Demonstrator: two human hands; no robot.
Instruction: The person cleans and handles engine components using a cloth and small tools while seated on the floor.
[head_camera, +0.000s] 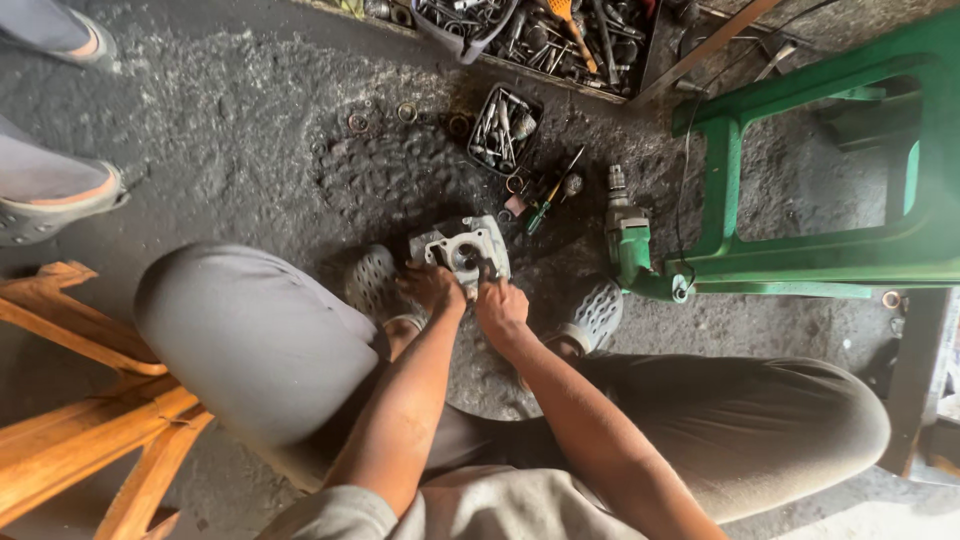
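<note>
A grey metal engine part (463, 247) with a round bore lies on the dark floor between my two feet. My left hand (432, 286) grips its near left edge. My right hand (500, 303) rests on its near right side, fingers closed on a small dark tool or piece at the bore; which it is I cannot tell. Both forearms reach down between my bent knees in grey trousers.
A small tray of bits (502, 126) and a green-handled screwdriver (541, 211) lie just beyond the part. A green power drill (628, 241) lies beside a green metal frame (800, 265) at right. Wooden stool (90, 420) at left. Another person's feet (55, 205) at far left.
</note>
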